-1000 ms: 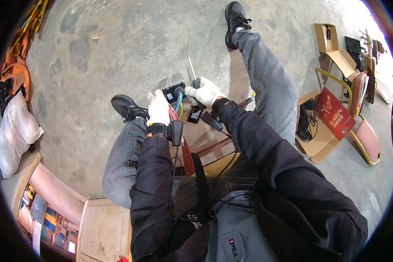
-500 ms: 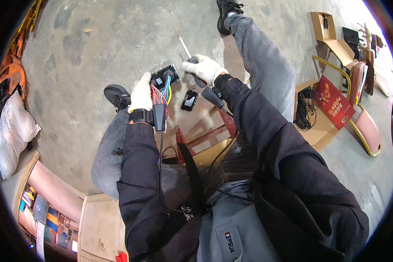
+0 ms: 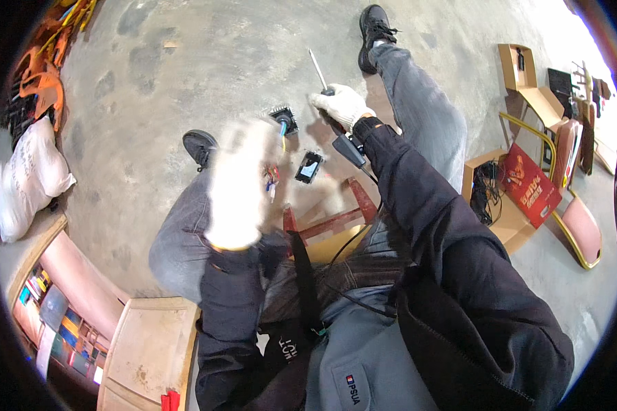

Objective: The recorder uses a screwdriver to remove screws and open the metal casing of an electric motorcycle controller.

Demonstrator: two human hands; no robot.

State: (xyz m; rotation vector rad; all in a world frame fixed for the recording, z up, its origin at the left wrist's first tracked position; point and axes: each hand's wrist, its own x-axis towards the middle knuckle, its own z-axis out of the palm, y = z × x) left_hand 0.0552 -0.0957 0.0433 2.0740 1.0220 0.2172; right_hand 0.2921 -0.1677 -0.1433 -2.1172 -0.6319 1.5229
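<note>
My right hand (image 3: 343,106), in a white glove, is closed around the dark handle of a screwdriver (image 3: 317,70), its bare shaft pointing up and away. Closer to me, my left hand (image 3: 238,183) is raised and smeared by motion, so its fingers cannot be read. Behind it, partly covered, is a black finned box (image 3: 282,115) with blue and yellow wires. Thin coloured wires (image 3: 271,178) show beside the left glove. A small black rectangular part (image 3: 308,167) with a shiny face lies on the floor between my hands. A black device (image 3: 349,149) sits at my right wrist.
A red wooden frame (image 3: 365,198) stands between my legs. To the right are an open cardboard box (image 3: 514,236) with black cables (image 3: 485,195), a red box (image 3: 528,185) and a pink chair (image 3: 579,222). White sacks (image 3: 34,181) and a wooden cabinet (image 3: 147,346) are at the left.
My left hand has come off the finned box and risen toward me, now blurred. The right hand keeps the screwdriver, its shaft now steeper. The whole view has shifted slightly.
</note>
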